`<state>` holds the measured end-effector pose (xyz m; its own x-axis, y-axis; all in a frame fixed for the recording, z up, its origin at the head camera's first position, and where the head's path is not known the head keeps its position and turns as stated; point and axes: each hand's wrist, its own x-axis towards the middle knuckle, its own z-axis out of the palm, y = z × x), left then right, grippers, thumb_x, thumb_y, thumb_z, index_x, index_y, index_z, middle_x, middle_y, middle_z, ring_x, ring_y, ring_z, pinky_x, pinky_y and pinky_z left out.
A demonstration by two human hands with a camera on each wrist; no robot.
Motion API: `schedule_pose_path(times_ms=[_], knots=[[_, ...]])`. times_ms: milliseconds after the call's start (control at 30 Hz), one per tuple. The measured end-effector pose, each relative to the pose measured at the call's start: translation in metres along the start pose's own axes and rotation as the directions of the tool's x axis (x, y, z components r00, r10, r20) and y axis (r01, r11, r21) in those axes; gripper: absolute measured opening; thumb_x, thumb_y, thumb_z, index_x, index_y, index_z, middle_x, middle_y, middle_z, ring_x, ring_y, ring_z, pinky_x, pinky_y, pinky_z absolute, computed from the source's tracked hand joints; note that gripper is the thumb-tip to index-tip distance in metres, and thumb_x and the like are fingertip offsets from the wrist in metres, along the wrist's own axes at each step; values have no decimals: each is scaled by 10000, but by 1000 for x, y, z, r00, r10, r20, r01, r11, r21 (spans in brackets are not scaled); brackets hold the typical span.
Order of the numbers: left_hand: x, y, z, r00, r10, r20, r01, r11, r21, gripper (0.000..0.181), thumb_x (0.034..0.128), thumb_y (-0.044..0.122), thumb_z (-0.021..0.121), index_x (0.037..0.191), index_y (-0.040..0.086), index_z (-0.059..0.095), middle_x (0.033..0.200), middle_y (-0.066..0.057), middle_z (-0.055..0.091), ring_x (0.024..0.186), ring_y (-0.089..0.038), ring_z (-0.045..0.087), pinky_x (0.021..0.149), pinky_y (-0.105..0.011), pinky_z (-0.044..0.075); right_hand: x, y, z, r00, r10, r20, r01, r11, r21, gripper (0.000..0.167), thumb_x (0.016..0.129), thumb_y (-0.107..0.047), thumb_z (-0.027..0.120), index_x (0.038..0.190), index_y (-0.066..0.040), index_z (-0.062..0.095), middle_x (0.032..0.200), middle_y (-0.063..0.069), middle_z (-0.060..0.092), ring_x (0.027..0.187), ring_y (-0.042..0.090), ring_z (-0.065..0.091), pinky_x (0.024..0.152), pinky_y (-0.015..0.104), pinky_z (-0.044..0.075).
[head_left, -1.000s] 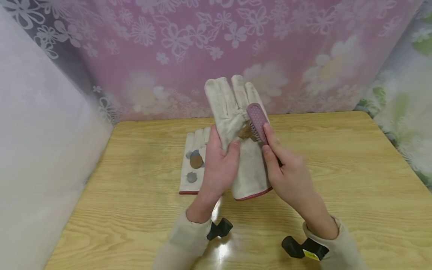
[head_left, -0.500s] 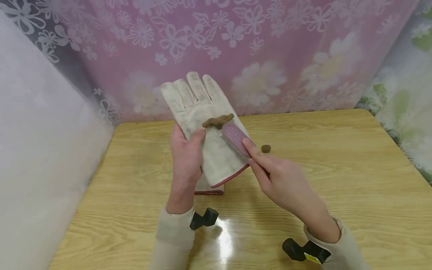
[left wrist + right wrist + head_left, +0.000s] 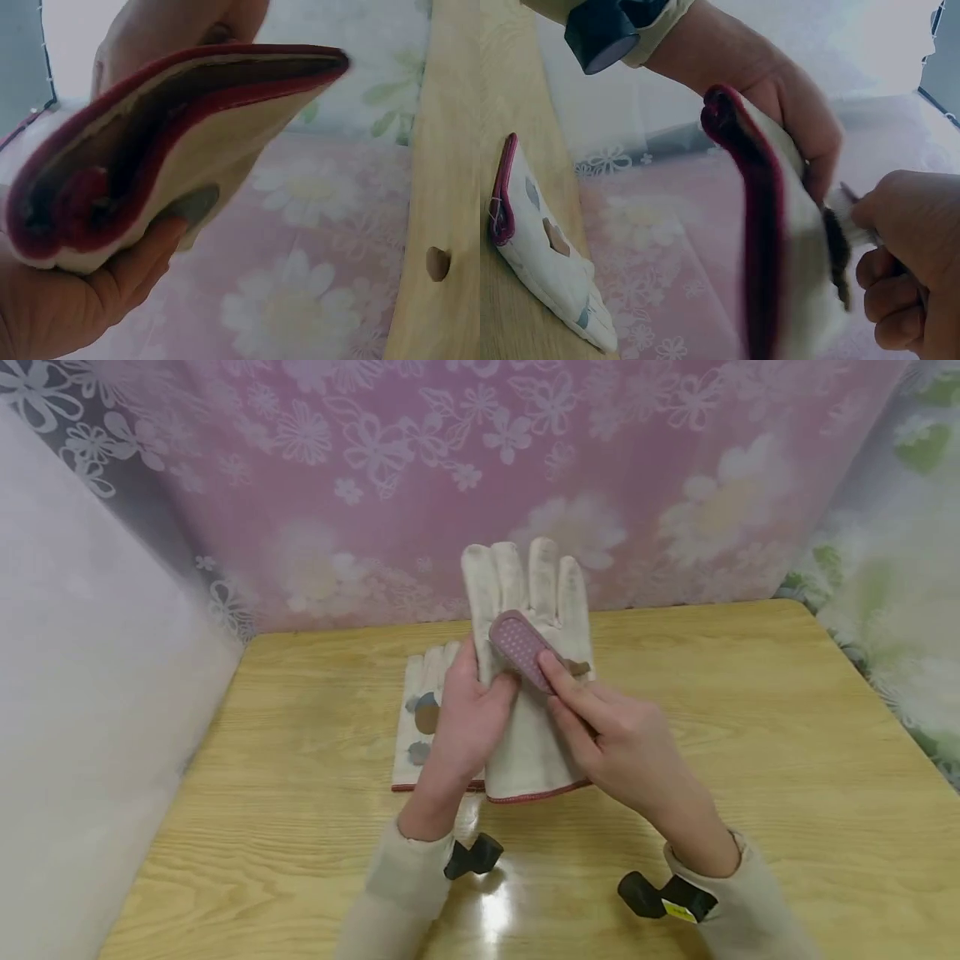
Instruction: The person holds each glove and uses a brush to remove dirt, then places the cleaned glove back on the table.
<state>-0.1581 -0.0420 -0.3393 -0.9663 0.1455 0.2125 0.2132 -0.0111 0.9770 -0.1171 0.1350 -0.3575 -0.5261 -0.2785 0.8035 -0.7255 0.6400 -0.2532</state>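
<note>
In the head view my left hand (image 3: pixel 470 718) holds up a cream work glove (image 3: pixel 540 752) with red cuff trim, thumb across its front. My right hand (image 3: pixel 622 735) grips a mauve brush (image 3: pixel 517 647), index finger along its dotted back. The brush lies against the glove's palm, bristles toward the fabric. A brown, mud-like lump (image 3: pixel 577 667) sticks out beside the brush, mostly covered by it. The right wrist view shows the lump (image 3: pixel 838 251) between glove and pale bristles (image 3: pixel 849 217). A grey patch (image 3: pixel 196 206) marks the held glove's back near my left fingers.
A second cream glove (image 3: pixel 408 768) with grey, blue and brown patches lies on the wooden table (image 3: pixel 300 827), partly behind my left hand. A small brown lump (image 3: pixel 438 264) rests on the table in the left wrist view. A floral curtain (image 3: pixel 420 485) hangs behind.
The held glove swings left and tilts, then comes back right and more upright. The brush moves from the brown lump's lower right up over it, hiding most of it.
</note>
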Motion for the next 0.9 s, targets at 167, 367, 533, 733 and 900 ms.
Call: schedule_pose_path(times_ms=[167, 367, 533, 733, 900], knots=[[6, 2, -21, 986, -13, -164, -12, 989, -151, 465, 925, -56, 497, 1380, 40, 473, 1194, -172, 601, 945, -246, 649, 783, -330, 560, 1, -1, 5, 993, 2, 121, 6, 998, -67, 365, 1004, -266, 585, 1326, -106, 645, 628, 10, 556, 512, 72, 346, 447, 227, 317], [5, 1, -15, 967, 14, -256, -91, 952, -293, 506, 919, -96, 473, 1407, 34, 443, 1275, -149, 569, 1096, -251, 612, 919, -355, 533, -3, -16, 11, 995, 53, 80, -42, 990, -135, 456, 918, -132, 672, 1365, -70, 604, 606, 31, 548, 484, 82, 335, 419, 233, 313], [-10, -10, 26, 919, 239, -314, -320, 917, -238, 464, 964, -48, 438, 1405, 47, 332, 1341, -145, 487, 1219, -266, 549, 999, -412, 495, -6, -16, 19, 974, 226, -19, -227, 974, -19, 441, 974, -75, 583, 1409, -19, 536, 704, 156, 640, 513, 118, 455, 458, 250, 405], [-23, -30, 57, 850, 484, -209, -491, 871, 22, 287, 996, -46, 439, 1261, -51, 327, 1274, -262, 463, 1195, -342, 524, 996, -435, 463, -1, -9, 10, 817, 561, 130, -564, 732, 383, 443, 1054, -123, 448, 1496, -99, 424, 678, 73, 611, 560, 52, 543, 488, 192, 430], [-15, -30, 52, 866, 473, -162, -472, 881, 45, 335, 1004, -21, 425, 1308, -26, 285, 1352, -240, 430, 1261, -309, 485, 1042, -428, 428, 0, -12, 8, 776, 608, 168, -600, 629, 494, 435, 1061, -124, 431, 1497, -120, 424, 552, -1, 399, 423, 64, 317, 371, 257, 292]])
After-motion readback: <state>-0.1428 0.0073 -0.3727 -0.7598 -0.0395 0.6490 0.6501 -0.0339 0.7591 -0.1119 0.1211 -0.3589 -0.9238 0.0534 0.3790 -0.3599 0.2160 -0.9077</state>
